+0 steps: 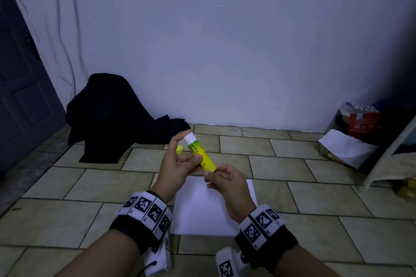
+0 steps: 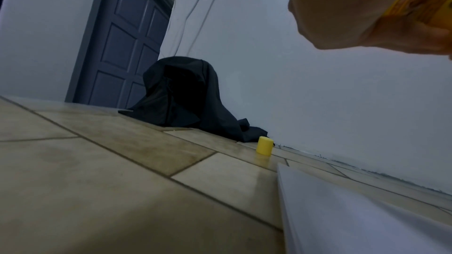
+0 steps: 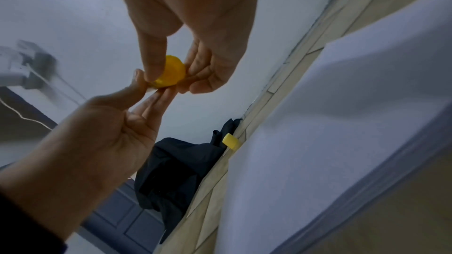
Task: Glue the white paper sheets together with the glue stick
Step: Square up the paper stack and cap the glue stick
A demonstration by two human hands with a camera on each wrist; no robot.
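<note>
A yellow-green glue stick (image 1: 206,157) is held tilted above the floor, its white top (image 1: 189,137) uncapped and pointing away from me. My left hand (image 1: 188,155) grips the tube's body; in the left wrist view only the hand's edge (image 2: 354,18) and a bit of label (image 2: 415,5) show. My right hand (image 1: 211,176) pinches the tube's yellow base (image 3: 172,72) between thumb and fingers. The yellow cap (image 1: 179,149) stands on the tiles beyond the hands. White paper sheets (image 1: 202,209) lie stacked on the floor under my hands.
A black cloth heap (image 1: 112,114) sits against the wall at left, beside a dark door (image 1: 20,87). A red-and-white box (image 1: 360,119) and a white bag (image 1: 346,146) stand at the far right. Beige floor tiles (image 1: 315,198) surround the paper.
</note>
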